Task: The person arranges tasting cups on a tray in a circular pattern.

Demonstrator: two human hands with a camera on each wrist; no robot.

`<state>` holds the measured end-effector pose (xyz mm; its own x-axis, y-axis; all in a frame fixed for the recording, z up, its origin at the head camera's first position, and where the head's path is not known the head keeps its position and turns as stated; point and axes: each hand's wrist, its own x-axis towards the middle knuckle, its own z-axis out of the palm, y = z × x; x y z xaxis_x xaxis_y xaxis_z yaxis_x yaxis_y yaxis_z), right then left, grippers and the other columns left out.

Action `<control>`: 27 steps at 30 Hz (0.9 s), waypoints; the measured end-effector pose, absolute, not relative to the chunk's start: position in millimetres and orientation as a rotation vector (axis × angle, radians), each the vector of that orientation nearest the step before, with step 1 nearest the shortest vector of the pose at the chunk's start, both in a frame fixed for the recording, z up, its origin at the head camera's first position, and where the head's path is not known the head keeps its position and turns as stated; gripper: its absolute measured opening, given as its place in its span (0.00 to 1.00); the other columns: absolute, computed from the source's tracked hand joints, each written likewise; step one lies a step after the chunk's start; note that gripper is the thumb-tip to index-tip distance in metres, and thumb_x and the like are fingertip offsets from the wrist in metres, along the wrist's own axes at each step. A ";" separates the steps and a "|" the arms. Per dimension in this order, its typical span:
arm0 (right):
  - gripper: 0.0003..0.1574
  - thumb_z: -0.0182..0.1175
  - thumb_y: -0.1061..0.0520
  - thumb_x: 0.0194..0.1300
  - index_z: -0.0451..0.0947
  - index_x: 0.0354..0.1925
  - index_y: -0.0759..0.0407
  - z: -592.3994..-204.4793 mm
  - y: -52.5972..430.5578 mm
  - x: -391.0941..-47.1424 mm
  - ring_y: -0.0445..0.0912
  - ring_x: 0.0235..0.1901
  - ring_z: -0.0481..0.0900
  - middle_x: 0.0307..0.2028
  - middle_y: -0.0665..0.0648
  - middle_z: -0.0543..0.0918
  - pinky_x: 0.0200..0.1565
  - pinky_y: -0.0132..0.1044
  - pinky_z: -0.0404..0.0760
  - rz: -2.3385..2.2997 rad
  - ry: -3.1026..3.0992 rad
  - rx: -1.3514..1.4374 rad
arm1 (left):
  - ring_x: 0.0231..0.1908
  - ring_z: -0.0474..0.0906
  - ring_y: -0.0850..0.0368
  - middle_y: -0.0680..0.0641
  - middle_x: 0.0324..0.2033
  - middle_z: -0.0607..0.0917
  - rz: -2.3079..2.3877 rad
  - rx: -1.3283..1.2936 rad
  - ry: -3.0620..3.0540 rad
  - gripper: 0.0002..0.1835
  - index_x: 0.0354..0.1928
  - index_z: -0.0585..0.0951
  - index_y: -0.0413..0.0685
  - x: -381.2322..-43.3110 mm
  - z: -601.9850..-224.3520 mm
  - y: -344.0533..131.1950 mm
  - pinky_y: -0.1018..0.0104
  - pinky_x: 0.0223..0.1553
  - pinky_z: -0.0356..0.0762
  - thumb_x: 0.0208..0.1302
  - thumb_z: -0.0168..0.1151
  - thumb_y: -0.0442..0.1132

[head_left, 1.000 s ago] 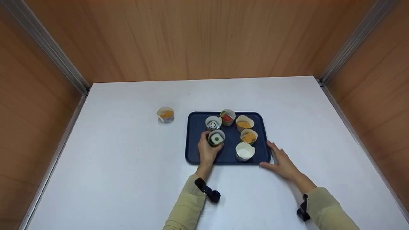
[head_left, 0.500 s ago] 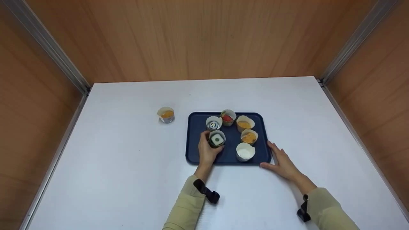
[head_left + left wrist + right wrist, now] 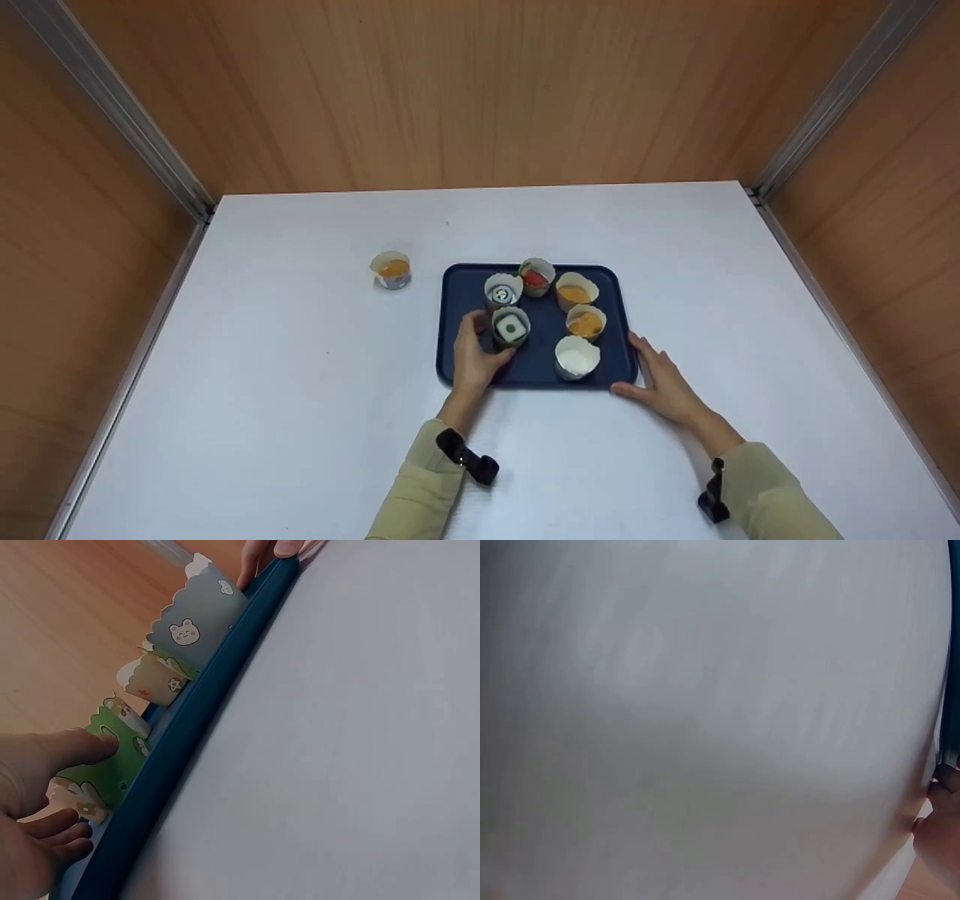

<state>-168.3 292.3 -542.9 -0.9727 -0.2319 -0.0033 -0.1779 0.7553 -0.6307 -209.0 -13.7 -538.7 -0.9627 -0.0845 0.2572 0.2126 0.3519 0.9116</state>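
A green paper baking cup (image 3: pixel 511 328) with a white, dark-edged piece inside stands on the dark blue tray (image 3: pixel 536 367). Around its left side my left hand (image 3: pixel 474 364) is spread, the thumb at the cup's near side and the fingers apart from it. The left wrist view shows the thumb (image 3: pixel 86 746) in front of the green cup (image 3: pixel 124 765), the other fingers loose below. My right hand (image 3: pixel 664 382) rests against the tray's near right corner, thumb at the front edge and fingers along the right edge. Only part of the right hand (image 3: pixel 941 832) shows in the right wrist view.
More paper cups stand on the tray: one with a silvery piece (image 3: pixel 502 291), one with red (image 3: pixel 536 277), two with orange (image 3: pixel 576 292), and a white-lined one (image 3: pixel 577 357). Another orange-filled cup (image 3: pixel 391 270) stands left of the tray on the white table (image 3: pixel 262 337).
My left hand has loosened from the green cup and shifted left and slightly toward me. The cup stays in place on the tray. The right hand has not visibly moved.
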 end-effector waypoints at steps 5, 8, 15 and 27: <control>0.58 0.62 0.37 0.48 0.47 0.67 0.59 -542.6 292.6 -169.1 0.60 0.63 0.48 0.64 0.68 0.53 0.62 0.52 0.40 -1.022 2.865 -0.336 | 0.45 0.71 0.45 0.35 0.43 0.74 -1.609 -0.155 -2.358 0.35 0.49 0.67 0.32 -206.2 -535.6 -24.3 0.58 0.47 0.70 0.34 0.72 0.26; 0.58 0.62 0.38 0.48 0.47 0.67 0.59 -543.0 292.6 -169.1 0.60 0.63 0.47 0.64 0.68 0.52 0.61 0.53 0.40 -1.033 2.859 -0.328 | 0.45 0.72 0.43 0.35 0.43 0.75 -1.622 -0.171 -2.367 0.34 0.49 0.67 0.32 -204.7 -532.6 -31.5 0.57 0.45 0.71 0.36 0.71 0.27; 0.58 0.62 0.36 0.48 0.46 0.67 0.57 -545.0 292.2 -168.7 0.63 0.63 0.45 0.64 0.69 0.50 0.60 0.56 0.41 -1.013 2.854 -0.295 | 0.43 0.73 0.43 0.35 0.43 0.75 -1.638 -0.155 -2.376 0.31 0.50 0.68 0.32 -205.0 -530.3 -51.4 0.55 0.43 0.72 0.41 0.69 0.28; 0.58 0.62 0.36 0.48 0.46 0.67 0.56 -544.5 292.3 -168.6 0.62 0.63 0.46 0.64 0.69 0.51 0.61 0.55 0.41 -1.011 2.867 -0.299 | 0.43 0.73 0.45 0.37 0.41 0.76 -1.592 -0.070 -2.332 0.25 0.48 0.70 0.33 -216.4 -533.9 -88.7 0.55 0.42 0.73 0.46 0.67 0.29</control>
